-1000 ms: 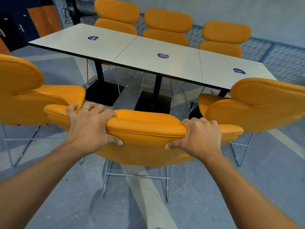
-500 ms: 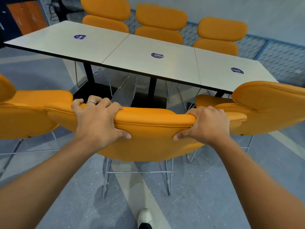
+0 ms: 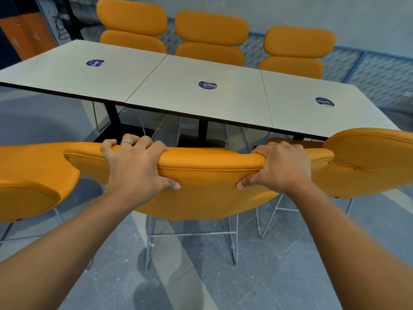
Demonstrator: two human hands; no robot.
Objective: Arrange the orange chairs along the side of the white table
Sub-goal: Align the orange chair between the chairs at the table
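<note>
An orange chair [image 3: 205, 189] with thin metal legs stands just in front of me, its back facing me, near the long white table [image 3: 183, 95]. My left hand [image 3: 134, 166] grips the top edge of its backrest on the left, fingers curled over, thumb underneath. My right hand [image 3: 279, 166] grips the same edge on the right. A second orange chair [image 3: 29, 182] stands close on the left and a third orange chair [image 3: 368, 162] on the right, both along the table's near side.
Three more orange chairs [image 3: 211, 39] line the table's far side, in front of a blue mesh railing [image 3: 380, 70]. Black table pedestals [image 3: 114, 117] stand under the top. Round purple stickers [image 3: 207, 85] mark each table section. Grey floor lies below me.
The held chair has moved forward toward the table, in between the two neighbouring chairs. Both hands keep the same grip on the backrest.
</note>
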